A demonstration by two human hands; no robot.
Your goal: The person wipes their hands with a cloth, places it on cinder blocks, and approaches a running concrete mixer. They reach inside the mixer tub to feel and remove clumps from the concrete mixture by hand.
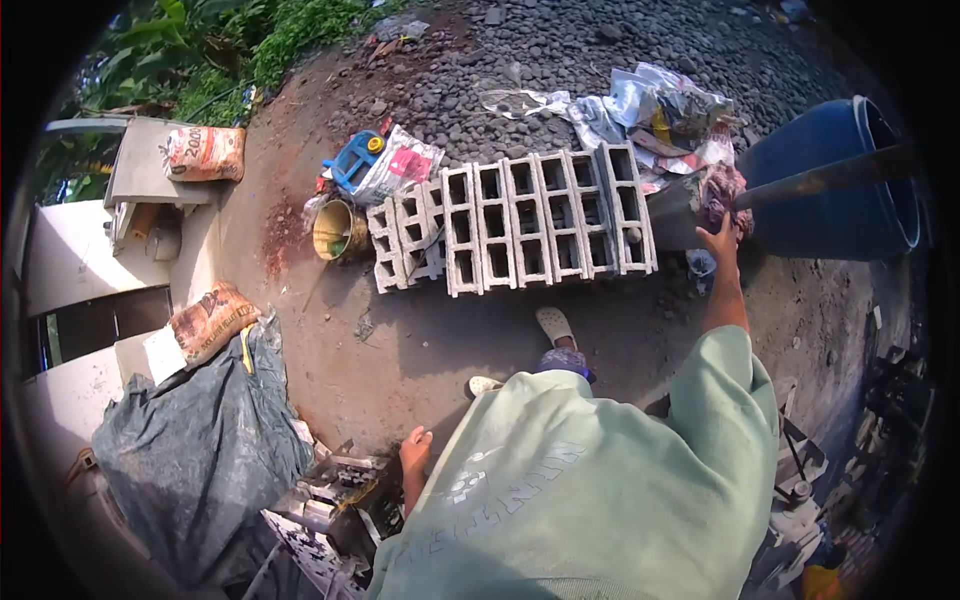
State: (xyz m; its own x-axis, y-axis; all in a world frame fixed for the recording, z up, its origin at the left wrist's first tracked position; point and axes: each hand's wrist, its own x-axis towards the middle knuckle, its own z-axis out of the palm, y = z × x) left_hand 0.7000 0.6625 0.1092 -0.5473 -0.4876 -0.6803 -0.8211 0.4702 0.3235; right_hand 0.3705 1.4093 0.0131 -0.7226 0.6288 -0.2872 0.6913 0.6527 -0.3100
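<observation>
Orange and white on the far left: a stuffed sack (203,155) sits on a pale ledge (145,180), with green plants behind it. Below that there's a brown sack (213,322) lying at the top edge of a big rumpled dark tarp (205,440). Moving right, a yellowish bucket (322,238) is tipped with its mouth showing, just beside a blue jug (352,160) with a yellow cap.

Next is the left hand (415,455), hanging low by the person's green shirt (590,470). Fingers loosely bent, released, nowhere near the blocks.

Middle of the yard: hollow concrete blocks (547,215) packed side by side, hollows facing up (a few at the left end sit crooked to the rest). A pale sandal (555,325) pokes out just below the row, and grey gravel (590,50) spreads beyond it.

Right of the blocks is some smooth grey piece (678,212), can't say what. At its right end there's a crumpled reddish bundle (722,190), looks like cloth, and the right hand (722,242) is up against its lower edge, arm stretched out. Fingers are bent there, but whether they actually grip it, I can't tell. Far right, a big blue drum (800,232) leans over, a long bar (825,182) crossing in front.
</observation>
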